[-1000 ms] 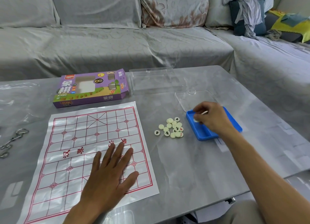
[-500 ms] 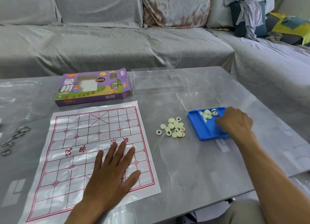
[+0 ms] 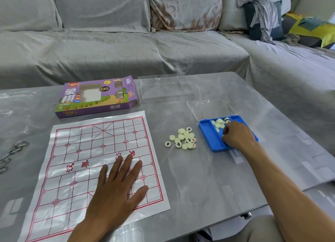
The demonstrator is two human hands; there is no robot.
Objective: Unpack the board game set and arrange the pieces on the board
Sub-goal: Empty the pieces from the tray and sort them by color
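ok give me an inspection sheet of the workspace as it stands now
surface: grey glossy table
job's things: paper board flat; loose pieces right of it; more pieces in blue tray; purple box
clutter: clear lid; clear case; metal rings
hands: left hand flat on board; right hand curled in tray, hold unclear
cables: nothing seen
surroundings: covered sofa, cushions
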